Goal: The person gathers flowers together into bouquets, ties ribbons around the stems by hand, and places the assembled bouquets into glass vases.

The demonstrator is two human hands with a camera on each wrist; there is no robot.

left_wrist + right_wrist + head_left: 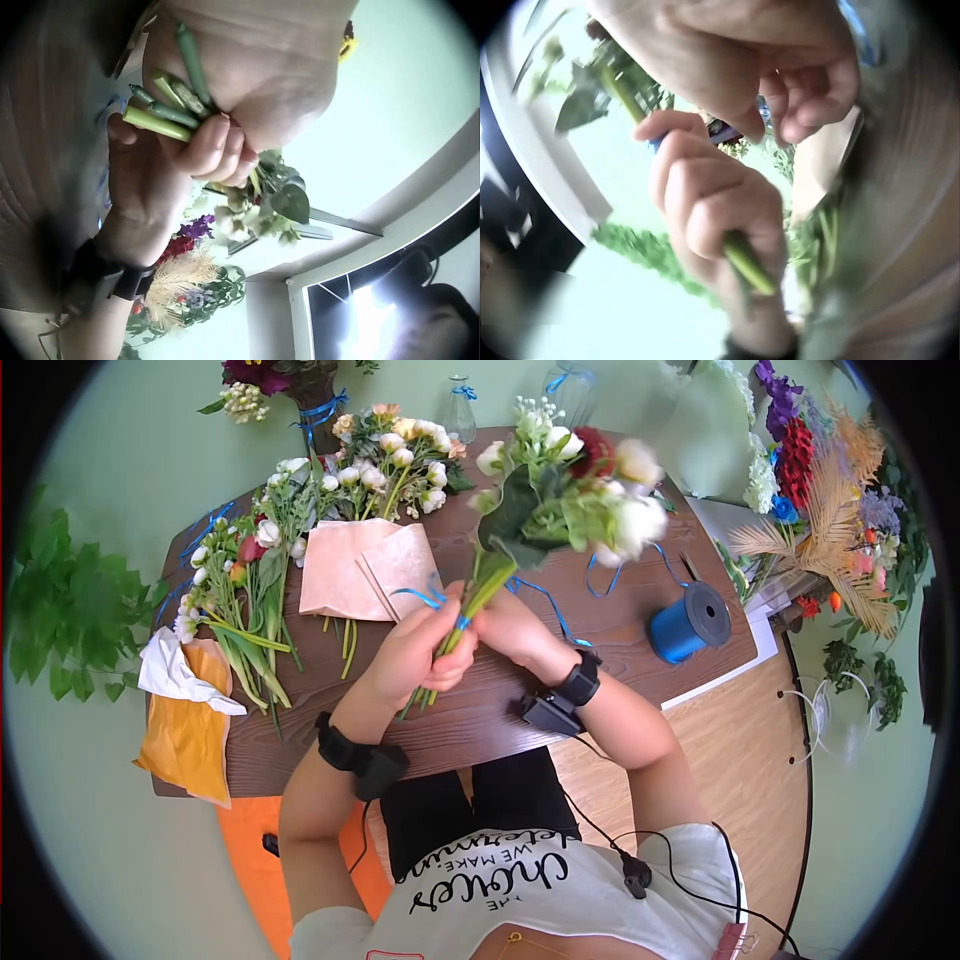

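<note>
My left hand (425, 650) grips the stems of a bouquet (560, 500) of white flowers, a dark red bloom and green leaves, tilted up to the right. Cut stem ends (169, 112) stick out below that fist in the left wrist view. A band of blue ribbon (462, 623) circles the stems at the fist, and a loose ribbon end (425, 598) curls up to its left. My right hand (515, 628) is close beside the stems, its fingers (810, 112) bent; I cannot tell whether they pinch ribbon. More blue ribbon (545, 600) trails behind this hand.
A blue ribbon spool (680, 625) stands on the right of the brown table (480, 725). At left lie loose flowers (250, 580), a bunch in pink wrap (345, 575) and orange paper (190, 730). Glass vases (460, 410) stand behind; artificial flowers (800, 510) fill the far right.
</note>
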